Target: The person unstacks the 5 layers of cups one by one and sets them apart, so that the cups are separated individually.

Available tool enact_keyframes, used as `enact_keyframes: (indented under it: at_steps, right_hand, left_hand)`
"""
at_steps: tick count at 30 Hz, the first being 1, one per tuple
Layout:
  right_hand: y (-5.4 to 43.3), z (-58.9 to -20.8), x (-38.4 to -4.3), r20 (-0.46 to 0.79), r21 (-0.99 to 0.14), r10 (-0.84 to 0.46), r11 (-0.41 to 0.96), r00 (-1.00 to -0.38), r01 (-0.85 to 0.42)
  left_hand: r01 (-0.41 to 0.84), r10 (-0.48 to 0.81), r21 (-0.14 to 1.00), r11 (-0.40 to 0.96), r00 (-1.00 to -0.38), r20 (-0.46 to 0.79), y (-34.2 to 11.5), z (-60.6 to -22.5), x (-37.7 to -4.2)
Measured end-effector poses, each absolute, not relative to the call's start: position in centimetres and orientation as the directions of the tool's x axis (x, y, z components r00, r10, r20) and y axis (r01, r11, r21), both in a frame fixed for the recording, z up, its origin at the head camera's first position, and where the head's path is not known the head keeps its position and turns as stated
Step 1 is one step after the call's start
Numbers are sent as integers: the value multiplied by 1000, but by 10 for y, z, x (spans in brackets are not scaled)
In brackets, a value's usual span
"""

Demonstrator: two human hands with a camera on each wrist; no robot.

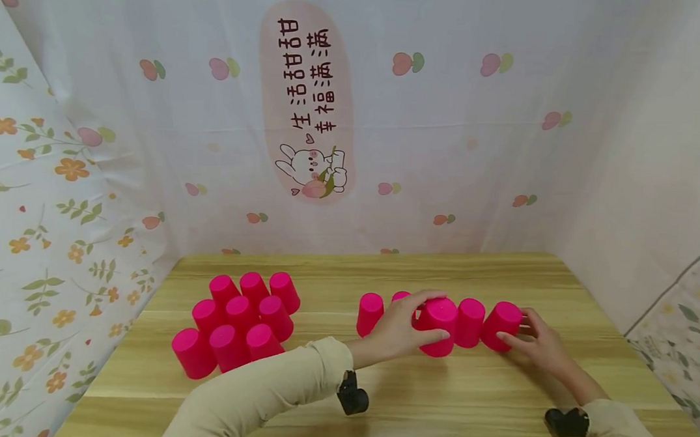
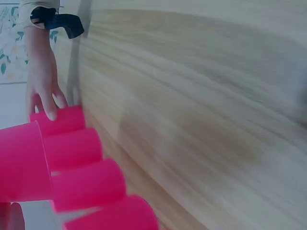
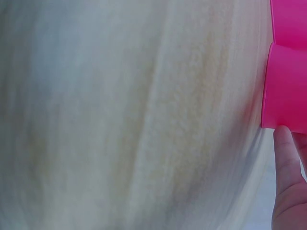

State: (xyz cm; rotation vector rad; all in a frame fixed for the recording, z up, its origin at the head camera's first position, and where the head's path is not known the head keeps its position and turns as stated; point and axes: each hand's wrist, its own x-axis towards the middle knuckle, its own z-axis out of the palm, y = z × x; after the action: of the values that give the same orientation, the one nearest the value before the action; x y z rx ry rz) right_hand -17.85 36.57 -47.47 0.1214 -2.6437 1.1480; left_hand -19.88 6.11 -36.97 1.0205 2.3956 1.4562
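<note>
Upside-down pink plastic cups stand in a row on the right half of the table. My left hand (image 1: pixel 400 328) grips one pink cup (image 1: pixel 439 328) with thumb and fingers around its sides. That held cup (image 2: pixel 21 163) looks raised above the row in the left wrist view. At the row's right end, my right hand (image 1: pixel 538 347) holds the last cup (image 1: pixel 500 327) between thumb and fingers. Next to it stands another cup (image 1: pixel 470 323). The cup at the left end (image 1: pixel 370 314) stands free, and one behind (image 1: pixel 401 295) is partly hidden by my left hand.
On the left, several more upside-down pink cups (image 1: pixel 238 314) stand in a block of rows; my left sleeve (image 1: pixel 260 384) covers part of the front row. The wooden table (image 1: pixel 435 411) ends at a patterned cloth (image 1: pixel 423 150) behind. Black cameras (image 1: pixel 352 394) sit on both wrists.
</note>
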Motion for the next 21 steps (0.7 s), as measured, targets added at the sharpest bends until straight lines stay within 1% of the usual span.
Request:
enact_keyframes:
  at_steps: [5,10,17,21]
  right_hand:
    - [365,-473,-178,264,-707,20,684,-964,-179]
    - [365,-473,-178,255,-712,25,681,-967,-170]
    - [366,-475,-178,260,-709,20,682,-965,-177]
    - [366,-474,-178,256,-707,22,686,-966,-172]
  left_hand:
    - [421,599,858,296,-781,177,23,-366,-202]
    - [391,549,858,333,-820,161,-16,-363,-211]
    - [344,398,840,420,-901,170,-55,-360,-230]
    - [322,312,827,461,-931,188,-70,-365,-247]
